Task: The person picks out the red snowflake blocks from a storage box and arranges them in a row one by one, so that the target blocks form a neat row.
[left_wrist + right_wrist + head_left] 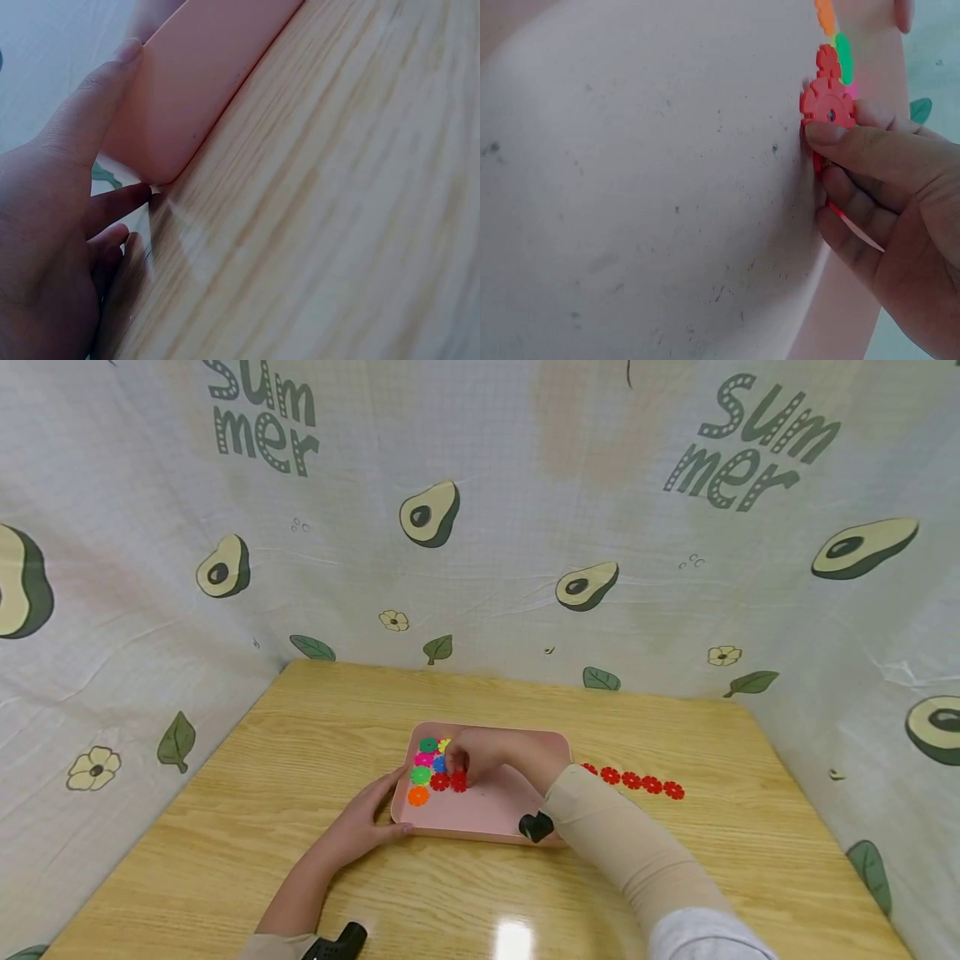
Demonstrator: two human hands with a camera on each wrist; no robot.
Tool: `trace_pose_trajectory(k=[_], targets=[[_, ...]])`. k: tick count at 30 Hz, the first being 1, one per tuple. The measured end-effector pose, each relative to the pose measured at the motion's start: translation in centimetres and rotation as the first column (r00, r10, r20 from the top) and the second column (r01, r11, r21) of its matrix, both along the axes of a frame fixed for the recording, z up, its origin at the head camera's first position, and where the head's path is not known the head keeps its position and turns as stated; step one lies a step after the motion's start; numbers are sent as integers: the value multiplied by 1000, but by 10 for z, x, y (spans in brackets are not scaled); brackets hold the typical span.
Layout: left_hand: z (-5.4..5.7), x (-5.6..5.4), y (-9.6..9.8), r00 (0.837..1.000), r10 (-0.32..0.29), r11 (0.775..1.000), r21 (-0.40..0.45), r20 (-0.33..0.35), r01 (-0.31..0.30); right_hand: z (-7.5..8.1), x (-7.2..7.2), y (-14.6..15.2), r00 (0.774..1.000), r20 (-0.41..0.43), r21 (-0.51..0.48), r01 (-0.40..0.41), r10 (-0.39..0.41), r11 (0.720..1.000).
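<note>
A pink tray (pixel 480 820) lies on the table. My left hand (pixel 366 828) holds its near left corner, with thumb (pixel 90 105) and fingers spread along the outer walls. Inside the tray, my right hand (pixel 486 752) pinches a red flower-shaped notched disc (pixel 829 101) between thumb and fingers. Beside it lies another red disc (pixel 438 782). At the tray's left end are an orange disc (pixel 417 796), a light green disc (pixel 421 775), a pink disc (pixel 424 760), a dark green disc (pixel 428 744), a blue disc (pixel 439 764) and a partly hidden yellow disc (pixel 444 745).
To the right of the tray, a row of several red discs (pixel 632 780) lies on the wooden table (pixel 360 710), its left end partly behind my right forearm. A printed cloth (pixel 495 527) hangs around the back and sides of the table.
</note>
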State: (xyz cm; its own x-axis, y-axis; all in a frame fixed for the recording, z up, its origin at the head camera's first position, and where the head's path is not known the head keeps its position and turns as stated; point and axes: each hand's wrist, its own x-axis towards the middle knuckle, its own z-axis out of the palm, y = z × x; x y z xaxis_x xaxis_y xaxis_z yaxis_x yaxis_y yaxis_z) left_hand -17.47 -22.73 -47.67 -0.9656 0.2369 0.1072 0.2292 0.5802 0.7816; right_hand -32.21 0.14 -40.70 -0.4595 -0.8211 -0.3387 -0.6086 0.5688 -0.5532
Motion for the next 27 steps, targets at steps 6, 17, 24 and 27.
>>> trace_pose_trajectory(k=[6,17,24,27], targets=[[1,1,1,1000,8,1000,-12,21,-8,4,7,3,999,-25,33,22,-21,999],[3,3,2,999,29,999,-23,38,-28,18,21,25,995,-83,40,56,-52,998],[3,4,2,999,27,999,-28,29,-26,27,28,48,992,-118,27,47,-43,999],[2,3,2,999,23,999,-25,26,-22,30,33,58,987,-155,24,34,-30,999]])
